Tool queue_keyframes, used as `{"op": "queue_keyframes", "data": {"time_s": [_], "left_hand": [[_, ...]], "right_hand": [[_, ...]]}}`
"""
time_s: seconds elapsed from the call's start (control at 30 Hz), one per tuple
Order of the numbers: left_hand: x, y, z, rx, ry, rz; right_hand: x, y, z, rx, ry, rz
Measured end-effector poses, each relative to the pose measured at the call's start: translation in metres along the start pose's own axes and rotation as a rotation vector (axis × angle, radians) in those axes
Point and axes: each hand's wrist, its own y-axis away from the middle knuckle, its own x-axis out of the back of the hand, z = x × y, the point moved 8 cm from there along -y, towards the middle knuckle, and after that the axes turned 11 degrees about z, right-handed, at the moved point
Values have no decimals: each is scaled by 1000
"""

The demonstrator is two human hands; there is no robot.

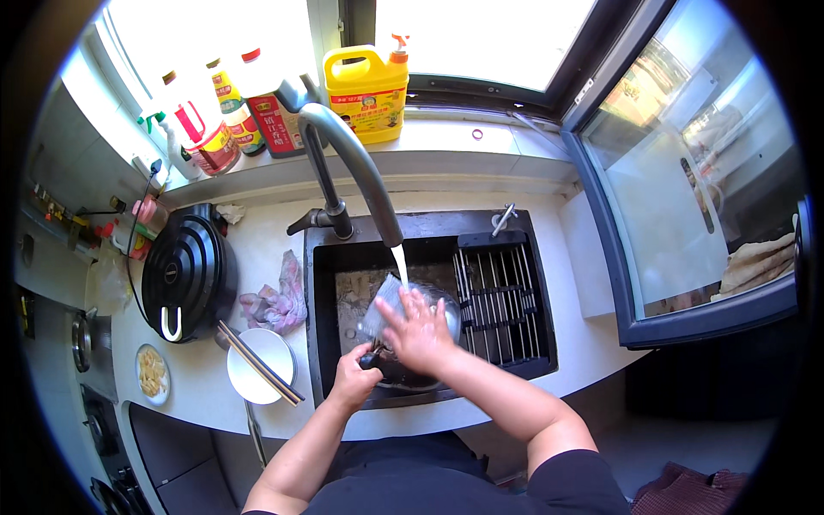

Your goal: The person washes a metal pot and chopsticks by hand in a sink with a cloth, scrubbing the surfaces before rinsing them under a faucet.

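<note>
In the black sink (324,283), my left hand (350,378) is closed round the black handle of what looks like a cleaver. The cleaver's broad, wet, greyish blade (372,320) points away from me, partly behind my right hand. My right hand (419,330) has its fingers spread, close to or against the blade; contact is hard to make out. Water (400,265) runs from the grey faucet (365,172) onto the fingers. Beneath my right hand lies a round, shiny vessel (448,315), mostly covered by the hand and forearm.
A metal rack (502,300) spans the sink's right side. Left of it are a crumpled cloth (281,300), a white bowl (257,378) with chopsticks (268,367) across it, a plate of pale food (153,375) and a black cooker (183,273). The open window (631,330) juts in at right.
</note>
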Motion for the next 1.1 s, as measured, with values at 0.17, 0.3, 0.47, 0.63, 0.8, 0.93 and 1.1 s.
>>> {"op": "queue_keyframes", "data": {"time_s": [0.17, 0.3, 0.47, 0.63, 0.8, 0.93, 1.1], "left_hand": [[4, 16, 35, -48, -19, -74], [14, 18, 52, 115, 228, -28], [7, -6, 46, 134, 335, 83], [-5, -29, 44, 126, 352, 243], [3, -51, 10, 319, 549, 403], [10, -53, -5, 397, 736, 407], [10, -30, 9, 541, 941, 394]], "right_hand": [[-54, -52, 96, -238, -901, -345], [-92, -19, 154, -838, -1023, -596], [-24, -49, 110, -133, -689, -28], [20, -10, 22, 13, 39, 260], [2, 47, 3, -38, -15, 378], [-33, 72, 55, -398, -373, 450], [-65, 65, 91, -613, -791, 461]]}}
